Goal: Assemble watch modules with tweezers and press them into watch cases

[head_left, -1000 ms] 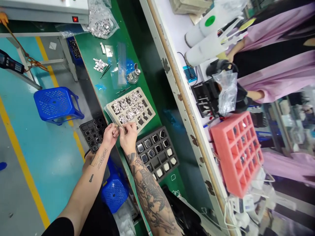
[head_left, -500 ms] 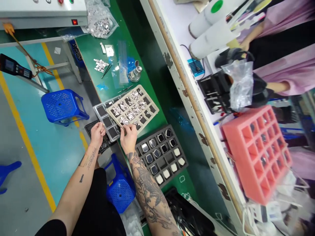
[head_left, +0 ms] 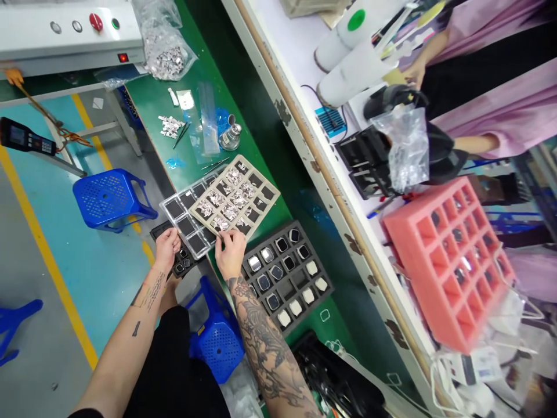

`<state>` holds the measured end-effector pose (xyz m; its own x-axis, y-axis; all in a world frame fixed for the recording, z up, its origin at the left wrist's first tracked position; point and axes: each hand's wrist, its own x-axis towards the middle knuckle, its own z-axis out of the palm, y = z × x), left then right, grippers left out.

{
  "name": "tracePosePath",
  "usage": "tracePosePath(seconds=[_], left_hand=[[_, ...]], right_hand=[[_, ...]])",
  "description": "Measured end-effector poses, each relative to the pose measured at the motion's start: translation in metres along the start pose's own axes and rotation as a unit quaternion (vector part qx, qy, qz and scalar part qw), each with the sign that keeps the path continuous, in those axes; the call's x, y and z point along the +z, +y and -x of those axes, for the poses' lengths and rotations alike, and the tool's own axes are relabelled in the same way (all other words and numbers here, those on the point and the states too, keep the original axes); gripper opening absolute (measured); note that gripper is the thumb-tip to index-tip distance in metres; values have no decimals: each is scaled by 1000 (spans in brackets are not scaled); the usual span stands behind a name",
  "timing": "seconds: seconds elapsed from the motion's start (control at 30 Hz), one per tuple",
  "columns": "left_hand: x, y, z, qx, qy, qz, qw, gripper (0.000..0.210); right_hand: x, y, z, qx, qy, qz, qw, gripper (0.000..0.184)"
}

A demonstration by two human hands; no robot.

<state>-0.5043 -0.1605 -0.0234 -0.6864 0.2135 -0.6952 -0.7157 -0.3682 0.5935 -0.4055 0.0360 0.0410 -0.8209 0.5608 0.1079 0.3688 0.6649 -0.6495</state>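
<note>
At the left, your bare left hand (head_left: 166, 248) is pinching the outer rim of a clear plastic tray with dark square pads (head_left: 181, 217), its fingers curled tightly. That tray is jutting past the long left edge of the green-topped bench (head_left: 148, 98); a black compartmented tray (head_left: 160, 227) is sitting partly behind your hand, beyond that edge. Farther right, your tattooed right arm's hand (head_left: 230, 251) is gripping the lower corner of a beige rectangular compartmented tray (head_left: 275, 193) between thumb and fingers. This tray is overlapping the clear one and holding small whitish pieces (head_left: 238, 198) (several pockets are showing dark bottoms). Rightmost, toward the bench's right edge, a dark grey foam tray (head_left: 285, 289) is carrying squarish watch-like cases (head_left: 288, 263).
</note>
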Motion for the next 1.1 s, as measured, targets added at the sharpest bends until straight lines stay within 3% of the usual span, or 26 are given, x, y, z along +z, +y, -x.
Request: tracePosePath(seconds=[0.1, 0.23, 0.37, 0.47, 0.67, 0.8, 0.97, 1.1], left_hand=[[-3, 2, 0, -10, -9, -1, 1000, 24], [-9, 4, -3, -39, -29, 16, 999, 24], [-14, 2, -5, -61, -51, 56, 995, 23], [-23, 3, -5, -58, -52, 89, 993, 23], [-77, 30, 12, -47, -40, 116, 991, 23], [-121, 55, 39, -34, -22, 107, 993, 31], [-170, 77, 71, -10, 13, 88, 996, 39], [-195, 76, 84, -11, 32, 83, 996, 36]], right_hand=[[-6, 9, -7, 59, 46, -4, 997, 40], [-14, 50, -41, 200, 118, -27, 972, 62], [-10, 91, -72, 312, 93, -110, 939, 40], [-8, 105, -75, 351, 96, -180, 914, 36], [-20, 110, -60, 385, 131, -256, 877, 34], [-11, 105, -69, 387, 147, -262, 872, 34], [-9, 84, -76, 353, 153, -210, 899, 35], [-27, 33, -43, 254, 143, -134, 947, 46]])
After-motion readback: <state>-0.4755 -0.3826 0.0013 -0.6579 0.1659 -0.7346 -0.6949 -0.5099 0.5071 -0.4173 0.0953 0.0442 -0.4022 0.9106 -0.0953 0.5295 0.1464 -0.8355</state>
